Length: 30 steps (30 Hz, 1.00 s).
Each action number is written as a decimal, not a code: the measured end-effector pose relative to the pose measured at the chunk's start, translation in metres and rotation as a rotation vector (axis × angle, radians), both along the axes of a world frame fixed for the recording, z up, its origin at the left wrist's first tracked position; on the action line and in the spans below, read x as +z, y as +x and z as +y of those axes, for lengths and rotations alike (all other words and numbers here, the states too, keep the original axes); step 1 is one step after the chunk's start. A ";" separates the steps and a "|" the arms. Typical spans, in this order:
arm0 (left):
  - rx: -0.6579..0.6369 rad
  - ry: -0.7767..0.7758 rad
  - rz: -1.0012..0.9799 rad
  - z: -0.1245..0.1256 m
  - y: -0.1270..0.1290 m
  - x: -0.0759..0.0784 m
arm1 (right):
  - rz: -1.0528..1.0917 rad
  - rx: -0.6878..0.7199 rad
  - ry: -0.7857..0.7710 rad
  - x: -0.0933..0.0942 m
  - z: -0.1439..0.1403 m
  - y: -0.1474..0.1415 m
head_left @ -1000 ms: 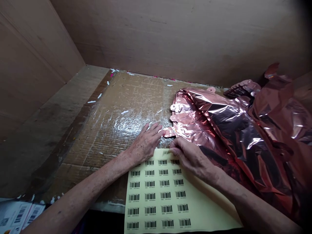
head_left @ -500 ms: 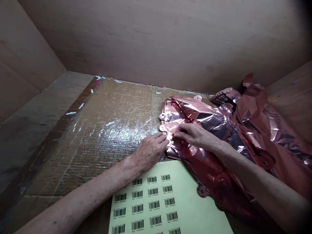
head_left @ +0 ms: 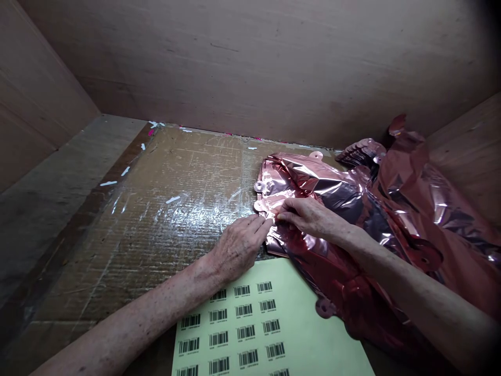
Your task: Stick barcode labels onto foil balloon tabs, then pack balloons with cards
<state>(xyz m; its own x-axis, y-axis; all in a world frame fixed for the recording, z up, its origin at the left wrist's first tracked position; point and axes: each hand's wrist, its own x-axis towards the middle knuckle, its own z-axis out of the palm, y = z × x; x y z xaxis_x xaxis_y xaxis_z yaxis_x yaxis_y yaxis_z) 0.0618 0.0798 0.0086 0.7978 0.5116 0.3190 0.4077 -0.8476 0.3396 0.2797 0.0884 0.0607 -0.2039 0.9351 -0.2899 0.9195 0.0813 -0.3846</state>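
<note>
A pile of flat, shiny rose-gold foil balloons with small round hanging tabs lies right of centre. At its left edge my left hand is closed, its fingertips pinching the foil. My right hand rests over the foil, thumb and forefinger pressed together on it just right of the left fingertips. Whatever lies between the two sets of fingertips is too small to make out. Below my hands is a pale green sheet of barcode stickers; its right part is bare, and the left forearm covers its upper left corner.
Beneath everything lies taped brown cardboard on a wooden surface. Plywood walls close in the back and both sides. White scraps lie on the cardboard. More foil balloons are heaped against the right wall.
The left fingers have drawn closer together at the foil's edge. My right hand stays almost in place, and the view has shifted slightly.
</note>
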 end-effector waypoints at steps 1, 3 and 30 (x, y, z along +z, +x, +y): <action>-0.005 0.005 0.021 -0.001 0.000 0.001 | -0.015 0.001 0.007 0.000 0.001 0.000; -0.010 0.006 0.094 -0.003 0.000 0.003 | -0.061 0.011 0.018 0.000 0.001 -0.001; 0.100 -0.226 -0.223 0.018 0.000 0.013 | 0.445 -0.192 0.115 0.009 -0.043 0.003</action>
